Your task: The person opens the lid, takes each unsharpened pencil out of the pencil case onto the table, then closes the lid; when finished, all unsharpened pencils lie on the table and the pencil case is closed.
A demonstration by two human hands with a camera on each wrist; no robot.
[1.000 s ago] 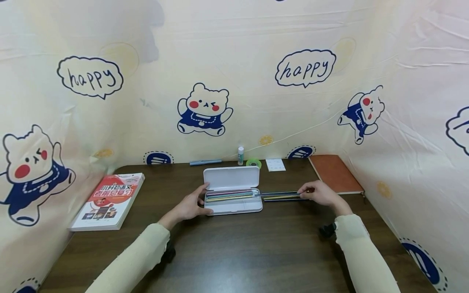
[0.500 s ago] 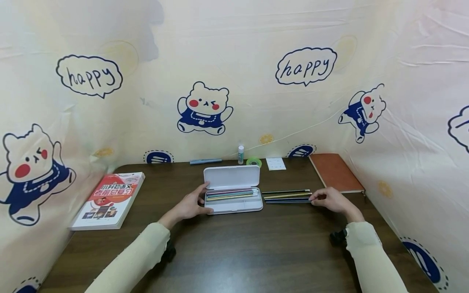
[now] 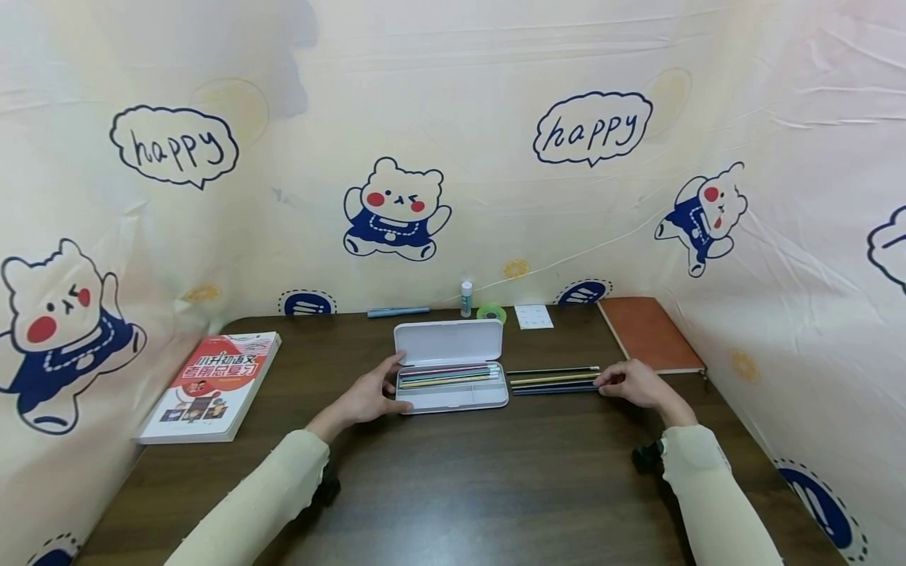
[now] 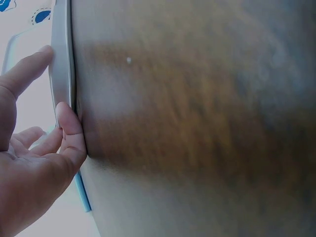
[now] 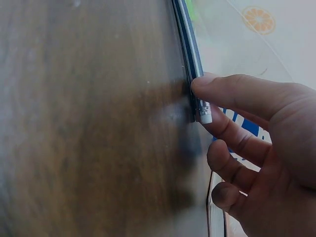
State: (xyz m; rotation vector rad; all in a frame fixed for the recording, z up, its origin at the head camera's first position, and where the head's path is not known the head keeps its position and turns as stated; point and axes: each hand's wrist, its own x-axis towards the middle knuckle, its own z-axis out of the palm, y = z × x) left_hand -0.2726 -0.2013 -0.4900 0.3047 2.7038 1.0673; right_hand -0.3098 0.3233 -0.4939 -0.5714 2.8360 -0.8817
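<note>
A white pencil case (image 3: 453, 405) lies on the table with its lid (image 3: 447, 343) raised, several pencils (image 3: 446, 377) inside. My left hand (image 3: 366, 395) holds its left end, thumb at the front edge and fingers at the back; in the left wrist view, fingers (image 4: 69, 118) touch the case's grey side (image 4: 61, 59). Right of the case, several dark and yellow pencils (image 3: 552, 382) lie side by side. At their right ends, my right hand (image 3: 631, 383) pinches a dark pencil (image 5: 190, 44) between thumb and index finger, close to its white eraser.
Behind the case are a blue pen-like stick (image 3: 398, 312), a glue stick (image 3: 465, 299), a green tape roll (image 3: 491, 314) and a white card (image 3: 533, 317). A brown notebook (image 3: 651, 334) lies at the right, a red-and-white book (image 3: 212, 385) at the left.
My right hand has moved right and slightly nearer, drawing the pencil end away from the case, then shifted slightly left. My left hand has stayed on the case.
</note>
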